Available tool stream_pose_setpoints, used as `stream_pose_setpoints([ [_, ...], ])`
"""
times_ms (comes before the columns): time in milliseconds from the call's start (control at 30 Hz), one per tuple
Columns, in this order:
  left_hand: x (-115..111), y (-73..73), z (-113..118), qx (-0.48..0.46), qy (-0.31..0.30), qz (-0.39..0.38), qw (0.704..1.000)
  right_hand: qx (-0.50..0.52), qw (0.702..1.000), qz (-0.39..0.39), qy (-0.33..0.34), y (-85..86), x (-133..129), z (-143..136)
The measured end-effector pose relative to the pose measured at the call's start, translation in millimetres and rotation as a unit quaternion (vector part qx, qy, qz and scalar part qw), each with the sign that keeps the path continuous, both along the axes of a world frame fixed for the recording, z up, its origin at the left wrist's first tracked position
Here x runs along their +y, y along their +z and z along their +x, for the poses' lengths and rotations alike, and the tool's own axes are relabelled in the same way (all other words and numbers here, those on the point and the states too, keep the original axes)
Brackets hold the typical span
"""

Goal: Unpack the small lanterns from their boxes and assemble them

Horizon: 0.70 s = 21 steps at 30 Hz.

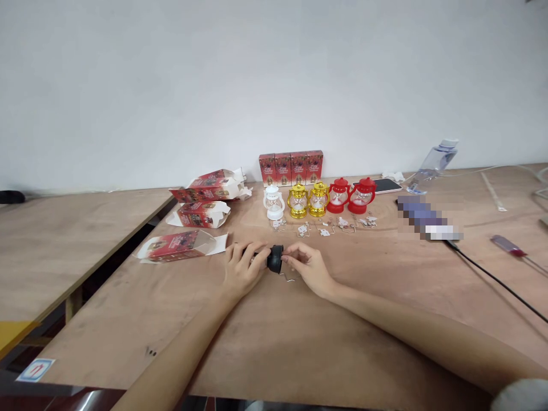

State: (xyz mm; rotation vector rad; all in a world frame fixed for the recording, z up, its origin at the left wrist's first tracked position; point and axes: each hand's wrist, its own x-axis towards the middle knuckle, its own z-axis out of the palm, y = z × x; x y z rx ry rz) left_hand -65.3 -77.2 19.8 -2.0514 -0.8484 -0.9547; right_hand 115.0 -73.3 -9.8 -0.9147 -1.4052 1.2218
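A small black lantern [275, 259] lies on its side just above the table, its base turned to the right. My left hand [246, 264] is wrapped round its body and hides most of it. At the base end, my right hand [311, 267] has thumb and fingers closed in a pinch against the rim; whatever is between the fingertips is too small to tell. Under the lantern a bent wire handle [290, 279] rests on the wood. Beyond my hands stand a white lantern [274, 204], two gold lanterns [298, 202] and two red lanterns [362, 197] in a row.
In front of the lanterns lie wire handles and small loose parts [303, 230]. Opened red boxes [177, 245] are at the left; closed red boxes [291, 169] stand by the wall. To the right are a water bottle [432, 165], a phone [381, 185] and a cable [492, 281].
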Motion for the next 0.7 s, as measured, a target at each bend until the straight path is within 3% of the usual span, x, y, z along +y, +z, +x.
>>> stream_pose_setpoints([
  [400, -0.8, -3.5, -2.4, 0.021, 0.008, 0.0, 1.0, -0.028, 0.998, 0.015, 0.061, 6.4, -1.6, 2.2],
  [700, -4.5, -5.2, 6.0, 0.03, 0.058, 0.016, 0.998, -0.088, 0.993, 0.069, 0.05, 9.4, -0.5, 4.4],
])
